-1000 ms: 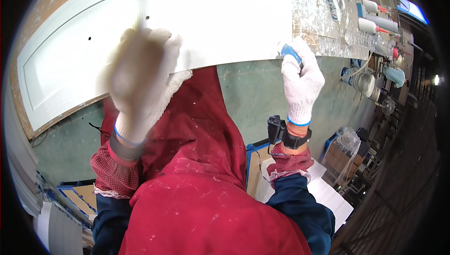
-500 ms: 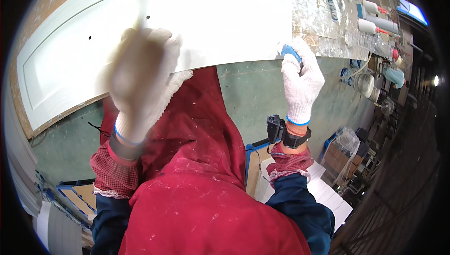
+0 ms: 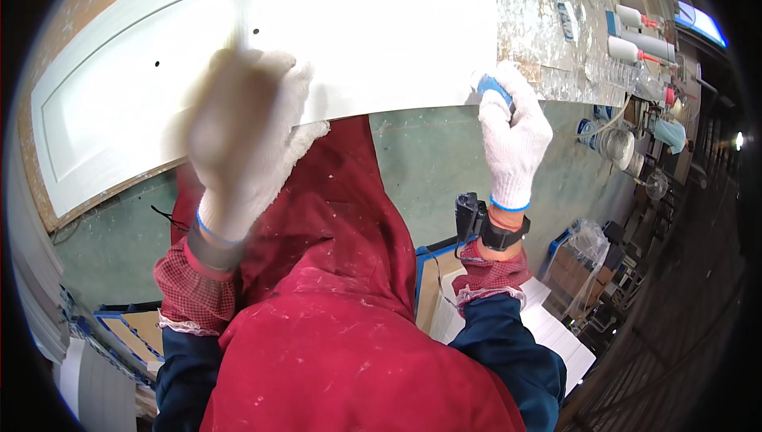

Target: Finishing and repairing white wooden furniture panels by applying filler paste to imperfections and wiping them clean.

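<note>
At the white panel (image 3: 381, 51), a blue pad (image 3: 494, 91) is pinched by the right hand's (image 3: 516, 142) fingers; the blurred left hand's (image 3: 274, 134) can't be told.

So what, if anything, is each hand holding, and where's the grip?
Right hand: a blue object, pinched at its sides between thumb and fingers. Left hand: obscured by blur, can't tell.

Clear panel (image 3: 389, 43) separates left hand (image 3: 272, 134) and right hand (image 3: 512, 134).
</note>
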Motion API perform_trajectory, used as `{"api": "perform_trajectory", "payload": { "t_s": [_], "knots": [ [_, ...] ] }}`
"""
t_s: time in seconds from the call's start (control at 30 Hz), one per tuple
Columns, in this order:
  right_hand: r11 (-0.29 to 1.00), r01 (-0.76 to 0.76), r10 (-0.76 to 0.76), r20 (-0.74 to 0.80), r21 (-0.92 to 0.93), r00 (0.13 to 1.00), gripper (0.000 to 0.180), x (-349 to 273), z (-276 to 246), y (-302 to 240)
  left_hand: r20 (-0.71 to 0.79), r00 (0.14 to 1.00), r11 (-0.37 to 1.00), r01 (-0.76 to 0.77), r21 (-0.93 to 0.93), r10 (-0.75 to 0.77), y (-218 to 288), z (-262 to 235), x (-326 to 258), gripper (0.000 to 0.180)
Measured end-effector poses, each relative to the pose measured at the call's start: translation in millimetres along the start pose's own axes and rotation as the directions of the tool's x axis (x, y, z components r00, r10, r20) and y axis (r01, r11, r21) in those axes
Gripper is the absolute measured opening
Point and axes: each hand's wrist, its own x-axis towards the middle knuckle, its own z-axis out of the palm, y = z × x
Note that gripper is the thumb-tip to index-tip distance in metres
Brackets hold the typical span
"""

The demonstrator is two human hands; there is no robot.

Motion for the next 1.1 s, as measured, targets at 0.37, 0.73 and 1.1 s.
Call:
{"api": "perform_trajectory", "payload": {
  "t_s": [0.37, 0.73, 1.1],
  "knots": [
    [0.970, -0.134, 0.139, -0.009, 0.205, 0.990, 0.034, -22.4, -21.5, -4.9, 0.197, 0.924, 0.866, 0.378, -0.327, -0.328, 16.6, -38.7, 0.8, 0.045],
    [0.896, -0.261, 0.312, -0.090, 0.360, 0.946, 0.037, -27.7, -19.3, 5.5, 0.336, 0.628, 0.434, 0.751, -0.498, -0.702, -23.1, -100.8, -76.2, 0.025],
    [0.581, -0.247, 0.581, -0.183, 0.775, 0.793, 0.035, -2.5, -26.5, 27.8, 0.361, 0.406, 0.006, 0.670, -0.742, -0.839, -88.6, -103.2, -125.9, 0.041]
  ]
}}
